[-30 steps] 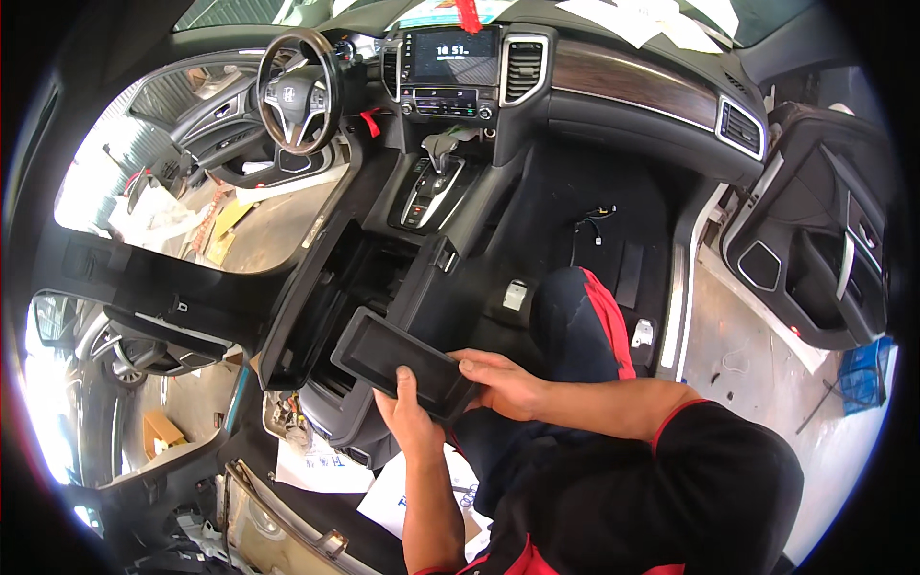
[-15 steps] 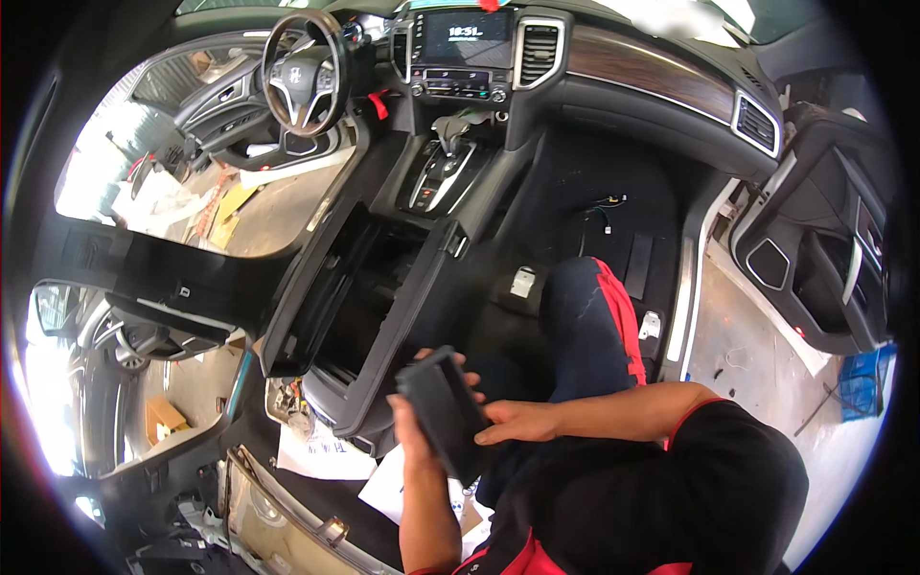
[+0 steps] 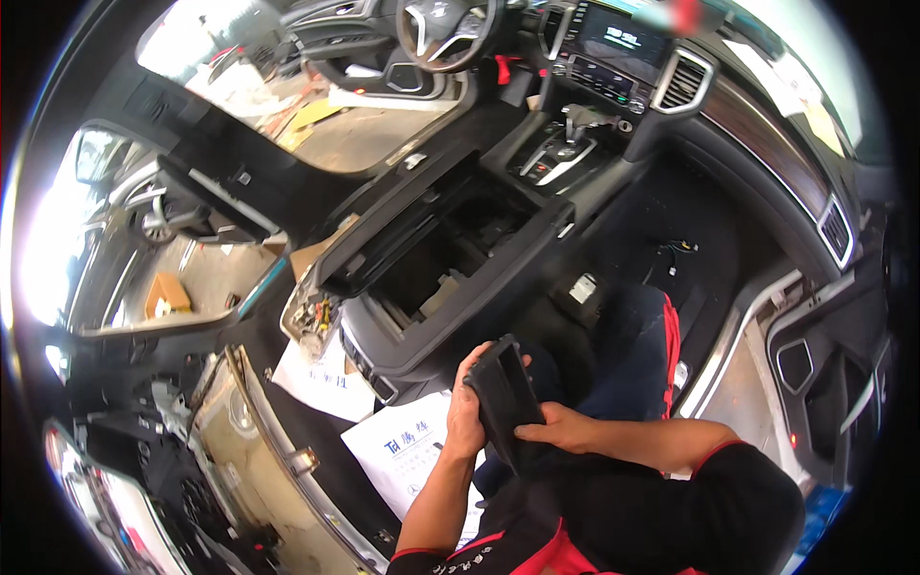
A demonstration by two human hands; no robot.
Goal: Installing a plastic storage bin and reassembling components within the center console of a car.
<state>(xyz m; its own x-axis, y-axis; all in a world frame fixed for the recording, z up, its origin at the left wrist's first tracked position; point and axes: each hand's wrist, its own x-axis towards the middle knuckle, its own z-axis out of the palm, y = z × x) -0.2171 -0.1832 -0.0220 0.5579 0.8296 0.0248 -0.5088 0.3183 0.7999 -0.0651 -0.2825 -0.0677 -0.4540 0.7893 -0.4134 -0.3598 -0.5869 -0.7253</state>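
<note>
Both hands hold a long, black, box-like plastic piece (image 3: 506,391), tilted in front of my body. My left hand (image 3: 466,414) wraps round its left side, with fingertips showing past its far edge. On the near right edge, my right hand (image 3: 558,428) grips it with the thumb on top and the other fingers mostly hidden. Just beyond the piece lies a black centre console (image 3: 517,259) with a deep open compartment. Some light-coloured matter shows inside that compartment, too unclear to name.
Ahead stand the gear lever (image 3: 579,125), the screen (image 3: 623,48) and the steering wheel (image 3: 446,34). Exposed wiring (image 3: 314,321) sits at the console's rear left corner. White printed paper sheets (image 3: 398,460) cover the floor beside my left forearm. A loose connector (image 3: 682,246) lies in the right footwell.
My view has swung, so the car interior appears turned and shifted to the right. The black plastic piece remains in both hands, with my left hand now further along its side.
</note>
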